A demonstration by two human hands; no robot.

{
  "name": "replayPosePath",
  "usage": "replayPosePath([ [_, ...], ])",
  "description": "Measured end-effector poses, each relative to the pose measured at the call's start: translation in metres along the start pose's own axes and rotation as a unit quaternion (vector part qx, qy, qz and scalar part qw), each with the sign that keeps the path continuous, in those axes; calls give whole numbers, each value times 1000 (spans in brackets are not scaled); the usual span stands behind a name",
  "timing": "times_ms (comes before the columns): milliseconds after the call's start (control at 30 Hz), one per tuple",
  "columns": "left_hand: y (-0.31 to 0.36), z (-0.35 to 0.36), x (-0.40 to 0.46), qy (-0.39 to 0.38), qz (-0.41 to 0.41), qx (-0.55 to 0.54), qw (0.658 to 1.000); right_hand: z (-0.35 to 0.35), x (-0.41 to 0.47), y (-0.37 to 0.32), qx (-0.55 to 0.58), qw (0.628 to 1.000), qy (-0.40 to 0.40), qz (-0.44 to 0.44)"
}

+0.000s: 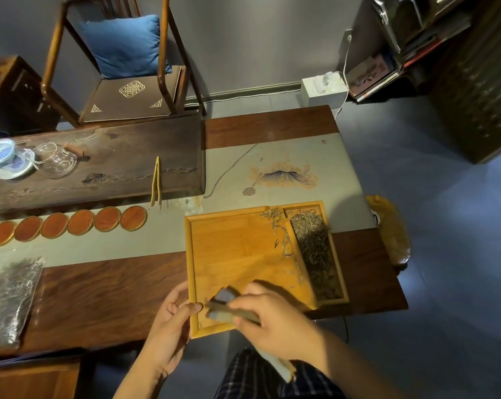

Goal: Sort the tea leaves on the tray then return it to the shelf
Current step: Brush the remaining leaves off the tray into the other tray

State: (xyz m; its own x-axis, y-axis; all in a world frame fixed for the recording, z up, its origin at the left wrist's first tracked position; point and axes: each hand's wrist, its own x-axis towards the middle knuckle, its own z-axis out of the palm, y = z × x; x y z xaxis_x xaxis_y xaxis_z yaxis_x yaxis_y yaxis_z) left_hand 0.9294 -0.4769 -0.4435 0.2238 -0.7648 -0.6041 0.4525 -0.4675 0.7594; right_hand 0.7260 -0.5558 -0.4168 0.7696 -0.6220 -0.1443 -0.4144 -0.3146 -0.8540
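Note:
A light wooden tray point(232, 254) lies on the table's right end. Its narrow right compartment point(318, 254) is full of dry tea leaves. A thin line of loose tea leaves point(282, 234) lies along the divider in the big compartment. My right hand point(275, 315) grips a flat scraper-like tool point(226, 305), blurred, over the tray's near left corner; the tool's pale handle point(281, 367) sticks out toward me. My left hand point(171, 318) is at the tray's near left edge, with its thumb at the tray's rim by the tool's tip.
A bag of tea leaves point(7, 300) lies at the left. Several round red coasters point(68, 226) line the runner. Wooden tongs point(156, 181) lean on a dark tea board point(99, 165) with a glass pitcher and gaiwan. A chair point(122, 67) stands behind; shelves point(416, 38) at right.

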Motion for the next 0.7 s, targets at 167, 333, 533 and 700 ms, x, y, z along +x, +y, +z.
replayPosePath([
  [167,2,5,-3,-8,11,25,1000,2,0,0,-20,996,-84,-11],
  [333,-1,2,-7,0,8,19,1000,-25,-11,27,-60,991,-120,15],
  [533,3,0,-7,5,10,5,1000,-45,-13,31,-17,994,-85,63],
  [700,7,9,-7,-7,26,17,1000,-19,18,-17,-23,991,-127,-41],
])
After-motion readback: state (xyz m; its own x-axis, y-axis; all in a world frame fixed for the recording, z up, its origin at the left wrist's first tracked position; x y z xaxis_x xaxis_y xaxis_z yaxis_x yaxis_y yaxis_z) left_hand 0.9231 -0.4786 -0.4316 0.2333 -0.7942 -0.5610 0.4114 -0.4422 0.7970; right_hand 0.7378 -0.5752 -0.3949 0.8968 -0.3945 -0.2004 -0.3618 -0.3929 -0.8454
